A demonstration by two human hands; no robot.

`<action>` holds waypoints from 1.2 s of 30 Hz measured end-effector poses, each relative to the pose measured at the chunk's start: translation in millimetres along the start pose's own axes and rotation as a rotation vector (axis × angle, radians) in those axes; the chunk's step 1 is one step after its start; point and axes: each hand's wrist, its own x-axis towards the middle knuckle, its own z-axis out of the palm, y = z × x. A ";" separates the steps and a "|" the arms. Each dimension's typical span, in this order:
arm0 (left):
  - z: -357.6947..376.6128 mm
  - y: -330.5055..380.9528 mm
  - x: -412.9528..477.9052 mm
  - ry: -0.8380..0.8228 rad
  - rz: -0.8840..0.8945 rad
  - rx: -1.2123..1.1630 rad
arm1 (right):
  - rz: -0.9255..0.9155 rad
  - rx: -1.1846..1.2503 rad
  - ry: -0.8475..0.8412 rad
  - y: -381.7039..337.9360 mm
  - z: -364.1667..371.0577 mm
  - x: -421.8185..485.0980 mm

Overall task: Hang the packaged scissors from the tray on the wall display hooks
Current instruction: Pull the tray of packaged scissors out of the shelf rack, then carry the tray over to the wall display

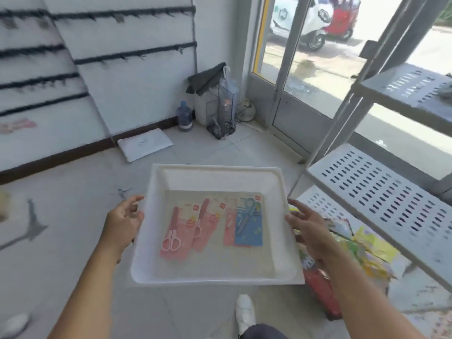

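Observation:
I hold a white plastic tray (215,174) level in front of me, over the floor. My left hand (123,220) grips its left rim and my right hand (309,228) grips its right rim. Inside lie several packaged scissors: two pink packs (175,237) on the left, a third pink pack partly under a blue pack (249,222) on the right. The wall display (117,69) with rows of dark hook rails stands at the upper left, well beyond the tray. One pink pack (18,126) seems to hang at its far left edge, blurred.
A white perforated metal shelf unit (381,192) stands to the right. Colourful packages (362,248) are piled on the floor under it. A flat white board (145,146), a water bottle (184,116) and a wire rack (222,111) sit by the wall corner. Glass doors (310,69) lie ahead.

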 end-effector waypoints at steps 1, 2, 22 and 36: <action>-15.8 -7.8 -2.4 0.045 -0.013 -0.004 | -0.004 -0.018 -0.034 -3.7 17.5 5.3; -30.3 -14.7 -5.3 0.084 -0.024 -0.008 | -0.007 -0.033 -0.068 -7.7 34.5 11.2; -190.8 -43.5 23.2 0.758 -0.259 -0.154 | -0.058 -0.294 -0.682 -118.4 341.4 171.1; -389.3 -108.1 82.7 0.986 -0.337 -0.235 | -0.062 -0.424 -0.884 -152.5 646.7 164.0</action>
